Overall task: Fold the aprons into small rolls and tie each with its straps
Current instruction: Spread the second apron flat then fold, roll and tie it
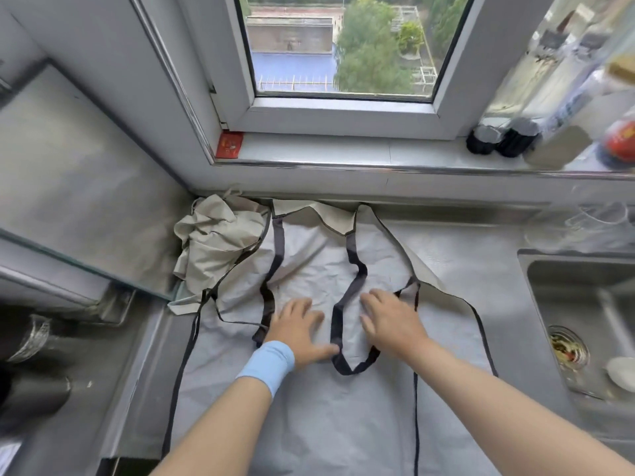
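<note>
Apron (309,424) flat on the surface (481,269), left hand (299,329) and right hand (391,321) pressing it open-palmed; limp, light cloth, likely best taken by its edges; second apron (216,242) crumpled at ten o'clock.

This is a home kitchen. Well to the right of the right hand (391,321) lies a steel sink (563,283) with a scrap-flecked drain strainer (567,348). The steel counter (481,262) runs under it and the left hand (299,329). Beyond them a window sill (343,147) carries condiment bottles (500,140), up and right of the right hand, and the window (336,46) looks out on rooftops and trees.
</note>
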`<state>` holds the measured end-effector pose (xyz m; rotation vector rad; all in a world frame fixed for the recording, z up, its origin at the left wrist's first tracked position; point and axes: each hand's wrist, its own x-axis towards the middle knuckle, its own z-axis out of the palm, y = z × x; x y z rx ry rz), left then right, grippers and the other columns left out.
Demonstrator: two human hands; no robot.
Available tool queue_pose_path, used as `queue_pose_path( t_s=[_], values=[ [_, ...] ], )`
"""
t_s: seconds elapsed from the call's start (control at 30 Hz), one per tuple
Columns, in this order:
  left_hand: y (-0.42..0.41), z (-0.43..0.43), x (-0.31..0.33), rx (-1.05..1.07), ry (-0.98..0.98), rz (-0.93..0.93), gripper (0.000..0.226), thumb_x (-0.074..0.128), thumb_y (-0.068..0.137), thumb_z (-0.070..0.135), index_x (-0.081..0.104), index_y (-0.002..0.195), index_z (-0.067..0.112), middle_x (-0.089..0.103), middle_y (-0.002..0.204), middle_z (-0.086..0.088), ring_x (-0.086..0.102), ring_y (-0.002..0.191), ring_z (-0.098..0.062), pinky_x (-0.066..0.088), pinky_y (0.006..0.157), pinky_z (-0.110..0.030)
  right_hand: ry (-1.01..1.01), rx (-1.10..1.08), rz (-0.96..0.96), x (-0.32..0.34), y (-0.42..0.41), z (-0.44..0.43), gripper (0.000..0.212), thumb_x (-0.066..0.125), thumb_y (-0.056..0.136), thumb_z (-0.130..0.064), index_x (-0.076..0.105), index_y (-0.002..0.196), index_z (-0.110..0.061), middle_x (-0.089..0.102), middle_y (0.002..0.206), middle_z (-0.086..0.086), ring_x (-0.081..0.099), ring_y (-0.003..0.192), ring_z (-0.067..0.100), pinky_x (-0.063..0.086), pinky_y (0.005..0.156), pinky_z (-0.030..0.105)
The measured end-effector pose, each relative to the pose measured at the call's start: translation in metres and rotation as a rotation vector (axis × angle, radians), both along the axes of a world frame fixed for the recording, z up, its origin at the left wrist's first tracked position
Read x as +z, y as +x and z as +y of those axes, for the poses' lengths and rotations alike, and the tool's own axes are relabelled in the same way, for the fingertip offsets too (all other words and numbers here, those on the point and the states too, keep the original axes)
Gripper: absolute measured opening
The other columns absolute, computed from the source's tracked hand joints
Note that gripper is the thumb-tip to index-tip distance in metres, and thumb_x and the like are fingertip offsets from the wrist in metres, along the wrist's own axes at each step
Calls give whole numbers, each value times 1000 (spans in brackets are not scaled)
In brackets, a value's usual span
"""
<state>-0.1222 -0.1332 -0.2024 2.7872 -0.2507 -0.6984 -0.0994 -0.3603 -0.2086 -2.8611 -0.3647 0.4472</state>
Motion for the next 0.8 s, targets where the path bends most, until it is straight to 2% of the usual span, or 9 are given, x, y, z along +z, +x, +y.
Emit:
queue_pose_path(
  t_s=[0.07,0.13,0.23,0.37,0.47,0.53,0.6,0.67,0.8],
  values=[
    [-3,-2,-5,-76,46,126,103,54,66,80,15,151,38,-11,161,4,-16,148,-23,-2,120,-48,-95,-7,171,-8,-10,-5,68,31,96,-58,15,155,-30,4,164,-7,5,152,17,18,115,56],
    [2,-7,-4,-99,3,154,107,63,67,73,11,153,35,-14,161,4,-18,147,-21,-3,120,-47,-191,-13,231,-12,-3,-18,73,27,96,-61,-4,156,-34,-19,162,-9,-14,151,13,3,117,60],
    [5,-14,3,-97,-46,51,93,71,69,58,28,147,34,12,159,3,6,147,-20,12,118,-40,-235,-76,239,-3,14,-30,73,31,97,-54,0,158,-28,-11,165,1,-8,152,19,8,118,55],
    [-5,0,8,-194,136,-143,38,64,81,35,59,118,33,44,132,4,35,125,-23,30,98,-32,-61,-36,-83,10,-1,-15,68,42,91,-55,29,151,-25,29,158,3,24,145,20,30,110,42],
    [-15,13,17,-114,221,-120,25,51,90,31,66,108,26,58,118,-1,49,112,-28,39,89,-36,-1,156,51,14,-28,8,96,43,68,-76,22,152,-35,14,162,3,14,149,21,25,115,44],
    [-16,17,29,145,14,-14,20,46,94,29,62,104,21,64,110,-6,57,104,-31,44,83,-34,-135,248,155,9,-36,20,99,55,63,-67,23,151,-36,10,163,5,15,149,26,28,112,47],
    [-13,18,43,347,-228,49,12,46,94,29,56,93,21,66,95,-7,59,89,-29,44,74,-32,-134,197,133,8,-35,27,62,61,77,-34,46,138,-31,39,148,5,40,135,30,38,99,39],
    [-11,14,59,485,-481,122,12,51,90,28,56,87,18,63,76,-7,57,67,-23,44,65,-30,-24,40,60,19,-30,33,26,48,86,-14,63,103,-27,64,108,2,54,109,31,39,76,32],
    [-4,4,89,636,-855,274,4,57,91,8,60,91,11,58,77,-6,57,62,-18,54,58,-29,336,-225,13,65,-12,37,14,45,83,-17,52,70,-15,62,73,0,56,80,29,40,65,38]
  ],
)
